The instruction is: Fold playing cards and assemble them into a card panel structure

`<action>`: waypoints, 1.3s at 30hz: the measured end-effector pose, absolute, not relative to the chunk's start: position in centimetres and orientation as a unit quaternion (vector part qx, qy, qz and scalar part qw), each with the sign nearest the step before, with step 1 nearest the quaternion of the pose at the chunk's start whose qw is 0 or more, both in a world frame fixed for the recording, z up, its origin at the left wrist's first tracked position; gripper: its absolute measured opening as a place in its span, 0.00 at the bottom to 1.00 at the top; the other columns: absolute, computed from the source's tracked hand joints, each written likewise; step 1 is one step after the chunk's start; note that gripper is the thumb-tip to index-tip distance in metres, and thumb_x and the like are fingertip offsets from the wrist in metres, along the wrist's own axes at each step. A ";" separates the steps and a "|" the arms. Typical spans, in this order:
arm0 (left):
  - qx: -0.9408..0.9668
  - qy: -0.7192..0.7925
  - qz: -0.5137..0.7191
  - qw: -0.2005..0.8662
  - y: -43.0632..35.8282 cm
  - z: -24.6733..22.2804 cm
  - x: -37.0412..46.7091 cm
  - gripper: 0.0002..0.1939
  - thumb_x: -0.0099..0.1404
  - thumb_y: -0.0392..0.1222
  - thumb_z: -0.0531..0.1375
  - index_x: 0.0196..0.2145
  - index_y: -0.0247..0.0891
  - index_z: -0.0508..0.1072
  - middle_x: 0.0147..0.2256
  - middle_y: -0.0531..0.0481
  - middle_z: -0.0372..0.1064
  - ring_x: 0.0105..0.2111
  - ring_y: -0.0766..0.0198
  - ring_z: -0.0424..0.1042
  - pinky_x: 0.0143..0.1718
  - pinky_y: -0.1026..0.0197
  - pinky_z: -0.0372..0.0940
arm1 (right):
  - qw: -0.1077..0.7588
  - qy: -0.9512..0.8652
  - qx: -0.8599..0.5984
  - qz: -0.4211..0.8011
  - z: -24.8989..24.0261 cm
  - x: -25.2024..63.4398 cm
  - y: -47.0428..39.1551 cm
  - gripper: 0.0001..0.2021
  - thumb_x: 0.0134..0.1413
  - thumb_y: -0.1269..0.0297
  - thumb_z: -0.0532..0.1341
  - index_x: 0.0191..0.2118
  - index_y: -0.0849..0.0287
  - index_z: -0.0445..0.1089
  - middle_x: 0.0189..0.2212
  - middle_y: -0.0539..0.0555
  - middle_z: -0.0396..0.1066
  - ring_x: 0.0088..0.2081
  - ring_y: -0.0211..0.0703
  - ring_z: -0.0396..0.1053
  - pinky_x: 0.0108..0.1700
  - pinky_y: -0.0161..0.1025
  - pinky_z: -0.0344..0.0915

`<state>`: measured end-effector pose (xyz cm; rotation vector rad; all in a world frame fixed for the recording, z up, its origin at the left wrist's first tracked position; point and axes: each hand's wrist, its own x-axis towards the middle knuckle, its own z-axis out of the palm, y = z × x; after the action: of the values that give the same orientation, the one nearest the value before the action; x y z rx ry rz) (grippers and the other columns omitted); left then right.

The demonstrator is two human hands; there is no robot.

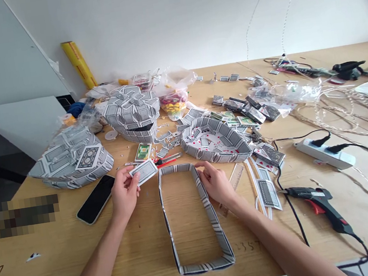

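A playing card [144,172] with a grey patterned back is pinched in my left hand [125,190], between thumb and fingers. It is held just beyond the upper left corner of a long rectangular frame [213,216] made of folded playing cards, which lies on the table without a bottom. My right hand [216,181] is at that frame's upper right corner, index finger on the edge and the other fingers curled against the outer wall. Close behind the frame lie a cutter knife with a red strip [167,161] and a green card pack [143,152].
A phone [95,200] lies left. Card-covered boxes [131,109] and a heart-shaped card tray [214,140] stand behind. At right are a glue gun [321,209], a power strip [324,154], cables, a clear ruler [237,175] and loose cards [269,193].
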<state>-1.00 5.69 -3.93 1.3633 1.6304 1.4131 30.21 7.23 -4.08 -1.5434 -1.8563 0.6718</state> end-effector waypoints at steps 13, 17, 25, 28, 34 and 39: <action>0.410 0.547 0.586 0.436 5.7 -3.5 -0.3 0.25 0.61 0.55 0.75 0.45 0.41 0.68 0.26 0.60 0.68 0.18 0.69 0.66 0.14 0.68 0.61 | 0.267 -0.715 -0.592 0.257 -3.9 30.2 7.3 0.20 0.69 0.59 0.50 0.54 0.60 0.74 0.20 0.48 0.68 0.23 0.48 0.66 0.32 0.38 0.54; 0.399 0.523 0.556 0.508 5.2 -3.1 0.7 0.26 0.60 0.54 0.75 0.47 0.40 0.71 0.29 0.58 0.69 0.21 0.69 0.67 0.16 0.69 0.62 | 0.256 -0.715 -0.596 0.261 -3.9 30.2 7.4 0.20 0.69 0.60 0.50 0.55 0.61 0.74 0.21 0.49 0.70 0.25 0.49 0.68 0.33 0.38 0.56; 0.400 0.518 0.511 0.557 4.8 -2.8 1.2 0.27 0.59 0.52 0.75 0.51 0.40 0.73 0.30 0.56 0.70 0.24 0.68 0.69 0.20 0.68 0.65 | 0.250 -0.720 -0.594 0.256 -4.1 30.3 7.4 0.20 0.70 0.60 0.50 0.56 0.61 0.73 0.22 0.49 0.70 0.25 0.50 0.68 0.33 0.38 0.56; 0.402 0.526 0.495 0.562 4.7 -2.9 1.3 0.28 0.59 0.53 0.75 0.51 0.40 0.72 0.31 0.56 0.70 0.25 0.67 0.70 0.20 0.67 0.65 | 0.248 -0.721 -0.596 0.253 -4.0 30.3 7.4 0.20 0.69 0.60 0.50 0.56 0.60 0.74 0.22 0.49 0.70 0.25 0.50 0.69 0.33 0.38 0.56; 0.422 0.545 0.476 0.546 4.8 -3.4 1.6 0.28 0.59 0.56 0.75 0.50 0.39 0.72 0.27 0.58 0.68 0.23 0.66 0.69 0.19 0.66 0.65 | 0.233 -0.723 -0.601 0.248 -3.8 30.3 7.3 0.20 0.70 0.62 0.50 0.56 0.61 0.74 0.22 0.50 0.71 0.26 0.50 0.70 0.34 0.38 0.57; 0.451 0.550 0.468 0.524 4.7 -3.6 1.7 0.26 0.61 0.57 0.73 0.49 0.40 0.73 0.26 0.59 0.67 0.22 0.66 0.69 0.20 0.65 0.66 | 0.224 -0.725 -0.605 0.241 -3.8 30.2 7.4 0.19 0.69 0.62 0.51 0.57 0.60 0.74 0.22 0.50 0.71 0.27 0.50 0.71 0.34 0.38 0.57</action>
<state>1.66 4.75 -3.65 1.0802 1.3174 1.1206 30.17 7.39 -3.85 -1.6693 -2.0024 0.6660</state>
